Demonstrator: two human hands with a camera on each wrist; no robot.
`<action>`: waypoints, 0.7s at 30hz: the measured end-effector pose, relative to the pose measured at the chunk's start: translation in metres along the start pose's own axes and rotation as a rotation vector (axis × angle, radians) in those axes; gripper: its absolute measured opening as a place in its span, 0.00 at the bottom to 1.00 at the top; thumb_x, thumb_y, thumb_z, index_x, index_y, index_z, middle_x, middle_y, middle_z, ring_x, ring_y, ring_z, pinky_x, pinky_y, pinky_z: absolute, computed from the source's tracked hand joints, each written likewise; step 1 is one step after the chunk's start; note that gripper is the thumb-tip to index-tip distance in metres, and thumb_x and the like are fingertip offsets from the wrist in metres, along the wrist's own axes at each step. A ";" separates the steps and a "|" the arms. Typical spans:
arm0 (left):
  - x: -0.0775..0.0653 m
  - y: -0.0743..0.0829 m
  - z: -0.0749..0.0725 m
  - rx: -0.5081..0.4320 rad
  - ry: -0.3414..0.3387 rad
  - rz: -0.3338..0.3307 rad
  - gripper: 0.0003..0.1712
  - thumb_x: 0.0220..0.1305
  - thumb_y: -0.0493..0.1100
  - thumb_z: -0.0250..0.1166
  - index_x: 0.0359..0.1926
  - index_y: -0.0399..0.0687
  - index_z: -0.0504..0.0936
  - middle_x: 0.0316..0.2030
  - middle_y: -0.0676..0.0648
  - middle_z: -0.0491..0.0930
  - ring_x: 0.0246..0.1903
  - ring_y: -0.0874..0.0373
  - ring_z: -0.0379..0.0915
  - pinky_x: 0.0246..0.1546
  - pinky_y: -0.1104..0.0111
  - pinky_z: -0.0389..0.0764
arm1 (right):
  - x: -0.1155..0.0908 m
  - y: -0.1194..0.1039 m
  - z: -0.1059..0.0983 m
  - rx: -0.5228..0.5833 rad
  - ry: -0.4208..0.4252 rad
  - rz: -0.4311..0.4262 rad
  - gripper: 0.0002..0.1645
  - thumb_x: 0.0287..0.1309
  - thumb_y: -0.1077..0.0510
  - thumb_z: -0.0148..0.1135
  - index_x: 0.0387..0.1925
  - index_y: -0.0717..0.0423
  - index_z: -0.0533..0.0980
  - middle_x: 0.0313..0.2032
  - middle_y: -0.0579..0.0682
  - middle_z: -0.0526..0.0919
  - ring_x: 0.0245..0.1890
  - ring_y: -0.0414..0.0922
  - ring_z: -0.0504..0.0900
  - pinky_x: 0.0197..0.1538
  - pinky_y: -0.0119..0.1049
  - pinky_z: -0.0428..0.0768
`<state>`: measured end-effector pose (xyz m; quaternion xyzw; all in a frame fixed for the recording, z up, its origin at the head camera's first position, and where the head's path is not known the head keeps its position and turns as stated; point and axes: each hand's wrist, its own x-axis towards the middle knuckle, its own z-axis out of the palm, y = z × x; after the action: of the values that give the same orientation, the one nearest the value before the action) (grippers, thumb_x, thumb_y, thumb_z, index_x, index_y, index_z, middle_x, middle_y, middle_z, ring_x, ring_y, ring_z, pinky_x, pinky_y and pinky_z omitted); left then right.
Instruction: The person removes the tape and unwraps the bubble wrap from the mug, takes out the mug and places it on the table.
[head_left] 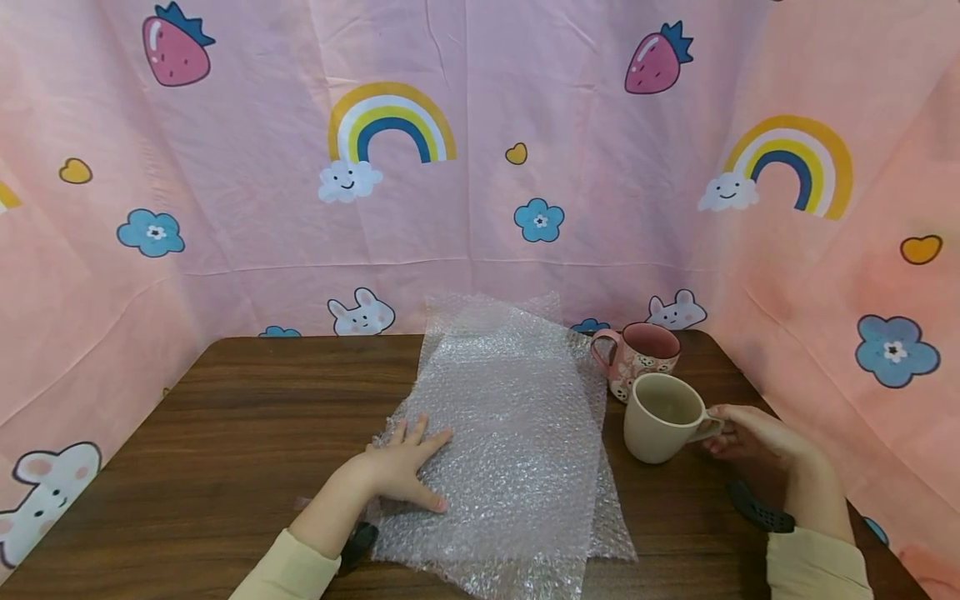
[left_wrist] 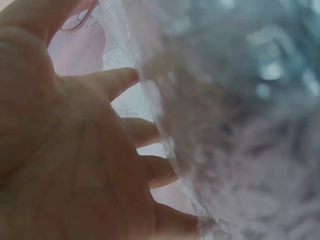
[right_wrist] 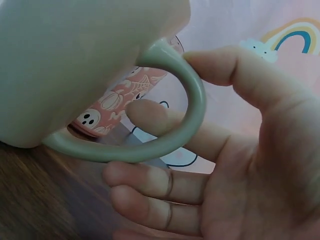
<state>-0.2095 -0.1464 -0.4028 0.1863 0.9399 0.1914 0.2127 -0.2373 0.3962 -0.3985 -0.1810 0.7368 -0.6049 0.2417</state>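
A sheet of clear bubble wrap (head_left: 510, 433) lies down the middle of the table, with another layer under it. My left hand (head_left: 405, 467) rests on its left edge, fingers spread; in the left wrist view the fingertips (left_wrist: 127, 80) meet the wrap's edge. On the right, my right hand (head_left: 753, 433) holds a plain beige mug (head_left: 648, 437) by its handle (right_wrist: 197, 105). The thumb touches the handle's top, one finger reaches through the loop and other fingers lie below. Behind the beige mug stands a pink patterned mug (head_left: 637, 367), its handle toward the left.
The dark wooden table (head_left: 247, 417) reaches back to a pink printed curtain (head_left: 480, 217), which also hangs along both sides. A black strap (head_left: 757, 508) sits on the right wrist, and a dark piece (head_left: 360, 546) is by the left wrist.
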 end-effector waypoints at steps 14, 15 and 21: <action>0.002 0.003 0.000 0.058 -0.017 0.021 0.61 0.47 0.66 0.72 0.75 0.55 0.51 0.73 0.32 0.34 0.68 0.28 0.27 0.48 0.22 0.38 | -0.003 -0.009 -0.004 -0.130 0.088 0.079 0.18 0.73 0.51 0.42 0.45 0.41 0.80 0.38 0.53 0.84 0.39 0.49 0.84 0.44 0.43 0.81; 0.003 0.003 0.000 0.065 -0.015 0.024 0.61 0.47 0.66 0.71 0.75 0.55 0.51 0.73 0.32 0.34 0.68 0.28 0.28 0.48 0.22 0.38 | -0.003 -0.011 -0.003 -0.152 0.112 0.090 0.17 0.73 0.51 0.43 0.46 0.44 0.80 0.39 0.54 0.84 0.39 0.50 0.84 0.43 0.44 0.81; 0.005 0.002 0.001 0.101 -0.020 0.033 0.61 0.47 0.69 0.69 0.76 0.56 0.50 0.72 0.32 0.35 0.68 0.27 0.28 0.47 0.22 0.40 | -0.005 -0.026 0.010 -0.321 0.288 0.153 0.26 0.71 0.50 0.48 0.54 0.71 0.71 0.41 0.57 0.81 0.39 0.52 0.81 0.43 0.44 0.80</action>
<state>-0.2125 -0.1418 -0.4047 0.2142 0.9430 0.1453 0.2094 -0.2281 0.3861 -0.3740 -0.0726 0.8620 -0.4794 0.1475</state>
